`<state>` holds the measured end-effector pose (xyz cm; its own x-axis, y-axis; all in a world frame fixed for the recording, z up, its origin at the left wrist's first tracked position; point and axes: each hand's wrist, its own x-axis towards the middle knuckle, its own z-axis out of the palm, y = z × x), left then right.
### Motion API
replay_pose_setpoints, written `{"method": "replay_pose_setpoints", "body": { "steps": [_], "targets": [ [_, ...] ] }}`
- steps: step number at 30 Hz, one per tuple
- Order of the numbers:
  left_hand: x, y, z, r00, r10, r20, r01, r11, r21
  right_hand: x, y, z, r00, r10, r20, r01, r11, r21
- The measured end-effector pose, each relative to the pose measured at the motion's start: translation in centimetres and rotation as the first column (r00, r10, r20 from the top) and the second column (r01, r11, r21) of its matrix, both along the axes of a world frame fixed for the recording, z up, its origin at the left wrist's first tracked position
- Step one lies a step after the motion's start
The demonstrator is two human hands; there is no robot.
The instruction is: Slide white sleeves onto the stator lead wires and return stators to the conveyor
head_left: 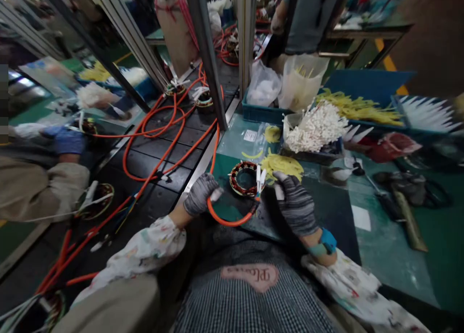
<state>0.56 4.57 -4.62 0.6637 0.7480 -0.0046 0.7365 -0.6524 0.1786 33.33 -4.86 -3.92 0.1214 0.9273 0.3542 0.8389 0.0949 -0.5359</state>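
Observation:
A ring-shaped motor stator [247, 179] with copper windings lies on the green work surface in front of me. White sleeves [260, 178] stand up on its leads at the right side. From these leads an orange cable [232, 223] loops round to my left hand [202, 195], which wears a striped grey glove and is closed around the cable. Just right of the stator is my right hand [296, 205], also gloved, its fingers curled; what they hold, if anything, is unclear. A dark band runs along its underside. Yellow strips [282, 166] lie behind the stator.
A box of white sleeves [315, 130] and blue bins [266, 113] stand behind. A hammer [409, 219] lies at right. Left, a dark conveyor [174, 152] carries orange cables and stators past metal posts [206, 52]. A co-worker's blue-gloved hand [68, 139] is at far left.

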Motion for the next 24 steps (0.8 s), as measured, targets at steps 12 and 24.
{"method": "replay_pose_setpoints", "body": {
  "steps": [12, 24],
  "targets": [
    [1.2, 1.4, 2.2, 0.875, -0.393, 0.284, 0.457, 0.863, -0.216, -4.7, -7.1, -1.1, 0.932, 0.002, -0.362, -0.075, 0.979, -0.188],
    [2.4, 2.2, 1.6, 0.975, -0.22, -0.042, 0.214, 0.969, -0.119, -7.3, -7.3, -1.0, 0.674, 0.269, -0.688, -0.496, 0.855, -0.151]
  ]
}}
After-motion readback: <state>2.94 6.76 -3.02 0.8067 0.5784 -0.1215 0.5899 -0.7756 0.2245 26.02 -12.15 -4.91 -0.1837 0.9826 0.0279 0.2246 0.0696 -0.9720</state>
